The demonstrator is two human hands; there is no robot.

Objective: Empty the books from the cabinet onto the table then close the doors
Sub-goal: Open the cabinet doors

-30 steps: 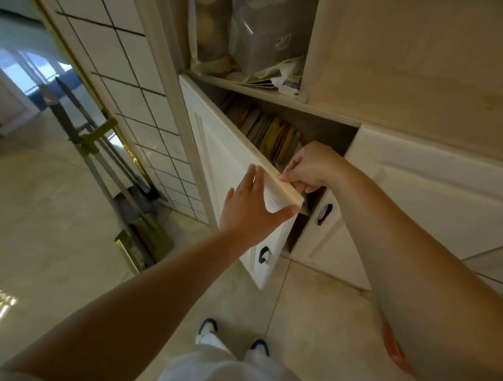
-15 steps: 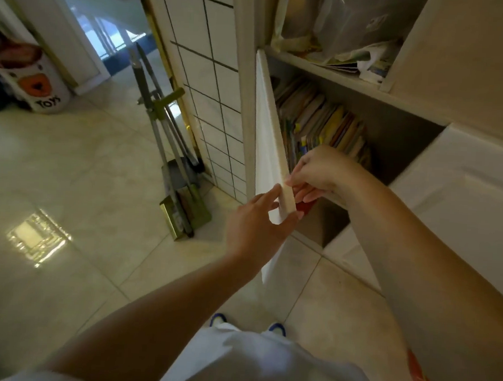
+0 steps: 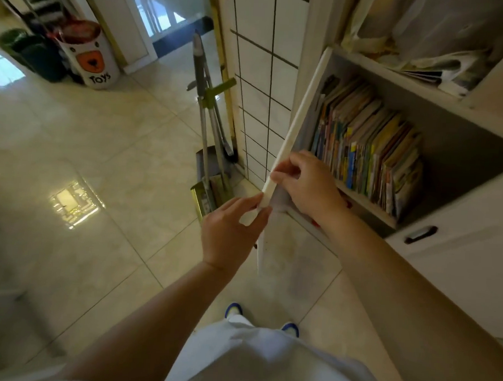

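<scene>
The white left cabinet door (image 3: 304, 105) stands swung wide, seen edge-on. Both hands grip its top corner: my left hand (image 3: 230, 230) pinches it from the outside, my right hand (image 3: 306, 182) holds it from the inside. Behind the door a row of colourful books (image 3: 367, 147) stands leaning on the cabinet shelf (image 3: 367, 203). The right cabinet door (image 3: 459, 247) with its black handle (image 3: 420, 234) is closed. No table is in view.
A broom and dustpan set (image 3: 208, 146) leans against the tiled wall (image 3: 260, 82) just left of the open door. A white "Toys" bin (image 3: 89, 55) stands far left on the tile floor. An upper shelf holds bags and papers (image 3: 424, 39). My shoes (image 3: 261, 317) are below.
The left door has swung from partly open to wide open, exposing the row of books. Both hands stayed on its top corner, and my view turned left.
</scene>
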